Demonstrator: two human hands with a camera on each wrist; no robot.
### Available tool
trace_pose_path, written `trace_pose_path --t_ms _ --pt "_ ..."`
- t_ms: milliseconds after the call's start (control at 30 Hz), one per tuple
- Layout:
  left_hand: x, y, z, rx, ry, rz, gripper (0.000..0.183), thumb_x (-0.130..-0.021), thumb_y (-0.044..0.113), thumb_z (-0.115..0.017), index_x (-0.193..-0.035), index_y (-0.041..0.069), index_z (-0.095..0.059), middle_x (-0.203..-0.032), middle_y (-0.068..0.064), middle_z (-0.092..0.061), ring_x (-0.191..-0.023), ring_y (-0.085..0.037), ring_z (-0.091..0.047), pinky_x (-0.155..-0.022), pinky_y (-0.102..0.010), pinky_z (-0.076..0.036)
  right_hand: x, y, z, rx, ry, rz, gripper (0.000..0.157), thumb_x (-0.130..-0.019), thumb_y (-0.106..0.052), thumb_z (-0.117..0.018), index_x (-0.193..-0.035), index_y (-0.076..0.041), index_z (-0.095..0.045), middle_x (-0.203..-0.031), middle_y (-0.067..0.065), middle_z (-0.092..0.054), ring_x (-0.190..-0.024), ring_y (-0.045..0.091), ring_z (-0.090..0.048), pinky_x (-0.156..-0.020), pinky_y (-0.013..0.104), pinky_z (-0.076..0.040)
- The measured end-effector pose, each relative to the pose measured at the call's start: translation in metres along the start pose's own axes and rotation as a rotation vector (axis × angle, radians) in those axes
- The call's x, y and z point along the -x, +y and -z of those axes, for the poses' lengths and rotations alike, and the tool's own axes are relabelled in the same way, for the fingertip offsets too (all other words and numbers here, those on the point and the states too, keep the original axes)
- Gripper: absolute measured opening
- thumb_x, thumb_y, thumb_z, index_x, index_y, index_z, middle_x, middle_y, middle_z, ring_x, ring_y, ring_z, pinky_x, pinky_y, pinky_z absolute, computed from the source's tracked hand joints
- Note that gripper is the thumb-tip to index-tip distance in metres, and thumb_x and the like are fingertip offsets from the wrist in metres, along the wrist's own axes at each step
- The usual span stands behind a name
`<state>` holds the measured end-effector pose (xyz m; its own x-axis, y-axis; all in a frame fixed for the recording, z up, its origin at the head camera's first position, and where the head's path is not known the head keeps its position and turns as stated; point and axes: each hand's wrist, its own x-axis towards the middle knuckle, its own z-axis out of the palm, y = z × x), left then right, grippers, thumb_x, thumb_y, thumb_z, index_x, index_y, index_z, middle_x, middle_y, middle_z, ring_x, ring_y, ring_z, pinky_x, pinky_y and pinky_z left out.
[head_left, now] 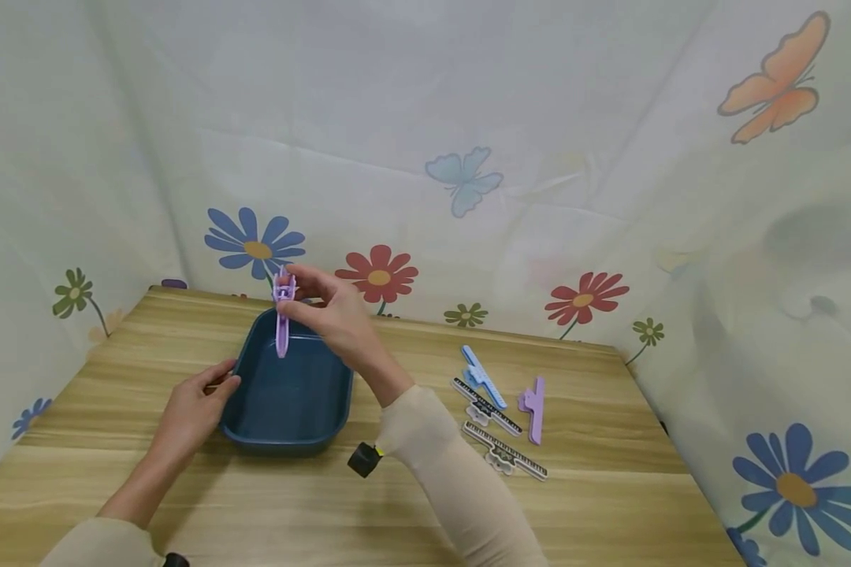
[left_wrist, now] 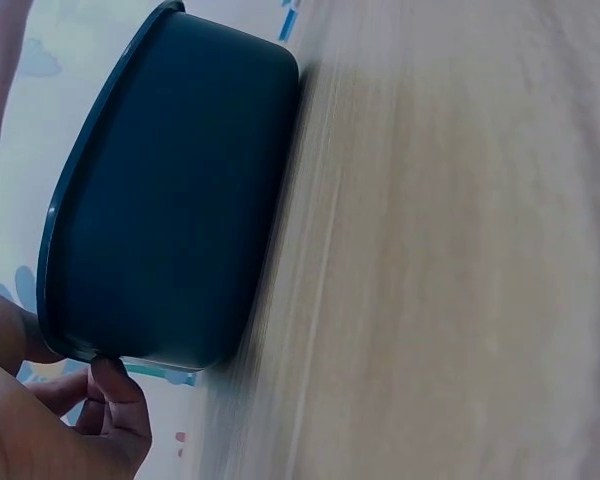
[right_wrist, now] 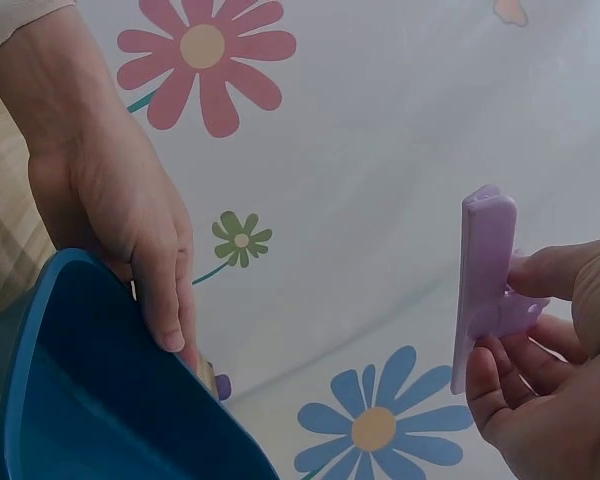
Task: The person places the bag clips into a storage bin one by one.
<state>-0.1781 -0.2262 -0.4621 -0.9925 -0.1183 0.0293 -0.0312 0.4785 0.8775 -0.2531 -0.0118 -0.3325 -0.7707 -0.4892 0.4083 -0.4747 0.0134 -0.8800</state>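
Note:
A light purple bag clip (head_left: 282, 335) hangs over the far part of a dark blue plastic basin (head_left: 284, 443). My right hand (head_left: 336, 319) pinches it by its handles between thumb and fingers; the right wrist view shows the clip (right_wrist: 488, 260) upright, its long bar facing away from the palm. At the basin's left side, my left hand (head_left: 191, 409) grips the rim with thumb and fingers. The left wrist view shows those fingers (left_wrist: 122, 405) against the basin's outer wall. Inside, the basin's visible floor is bare.
Right of the basin lie a blue clip (head_left: 484, 376), a black-and-white clip (head_left: 488, 407), a white clip with dark markings (head_left: 505, 450) and another purple clip (head_left: 536, 409). A flower-printed cloth (head_left: 539, 236) stands behind the wooden table (head_left: 411, 346).

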Motion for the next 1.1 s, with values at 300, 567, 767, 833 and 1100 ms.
trace_pose_path --t_ms 300,567,767,833,1100 --pt "0.000 0.002 0.000 -0.005 -0.007 0.005 0.058 -0.111 0.034 -0.046 -0.153 -0.005 -0.043 -0.139 -0.031 -0.054 -0.127 -0.044 -0.052 -0.085 -0.025 -0.044 -0.004 0.000 -0.005 -0.015 0.004 0.014 0.049 -0.095 -0.006 -0.072 -0.142 -0.001 -0.060 -0.115 0.015 -0.070 -0.098 0.008 -0.061 -0.090 0.025 -0.053" --pt "0.000 0.001 0.001 0.000 -0.012 0.013 0.058 -0.112 0.034 -0.044 -0.153 -0.006 -0.042 -0.140 -0.032 -0.053 -0.128 -0.045 -0.051 -0.091 -0.034 -0.046 -0.006 0.001 -0.007 -0.007 -0.021 0.015 0.050 -0.095 -0.005 -0.072 -0.143 0.001 -0.059 -0.113 0.017 -0.069 -0.097 0.009 -0.062 -0.091 0.025 -0.053" --pt "0.000 0.000 0.000 0.010 -0.016 0.020 0.058 -0.112 0.035 -0.045 -0.153 -0.006 -0.042 -0.140 -0.031 -0.053 -0.127 -0.043 -0.051 -0.079 -0.016 -0.041 -0.004 0.007 -0.010 -0.024 -0.025 -0.018 0.048 -0.095 -0.004 -0.072 -0.141 0.000 -0.061 -0.109 0.013 -0.069 -0.094 0.010 -0.062 -0.085 0.024 -0.054" --pt "0.000 -0.001 0.001 0.012 -0.018 0.023 0.059 -0.112 0.036 -0.045 -0.154 -0.006 -0.042 -0.140 -0.031 -0.053 -0.127 -0.043 -0.051 -0.079 -0.015 -0.041 -0.004 0.011 -0.012 -0.025 -0.022 -0.022 0.047 -0.095 -0.003 -0.072 -0.140 0.000 -0.061 -0.110 0.013 -0.070 -0.093 0.009 -0.062 -0.085 0.024 -0.054" --pt "-0.001 -0.002 0.001 0.024 -0.031 0.032 0.063 -0.111 0.039 -0.043 -0.155 -0.006 -0.040 -0.143 -0.032 -0.050 -0.128 -0.043 -0.051 -0.076 -0.012 -0.041 -0.002 0.032 -0.016 -0.009 -0.009 -0.063 0.047 -0.094 -0.006 -0.074 -0.140 -0.003 -0.063 -0.107 0.006 -0.070 -0.091 0.008 -0.060 -0.081 0.023 -0.055"
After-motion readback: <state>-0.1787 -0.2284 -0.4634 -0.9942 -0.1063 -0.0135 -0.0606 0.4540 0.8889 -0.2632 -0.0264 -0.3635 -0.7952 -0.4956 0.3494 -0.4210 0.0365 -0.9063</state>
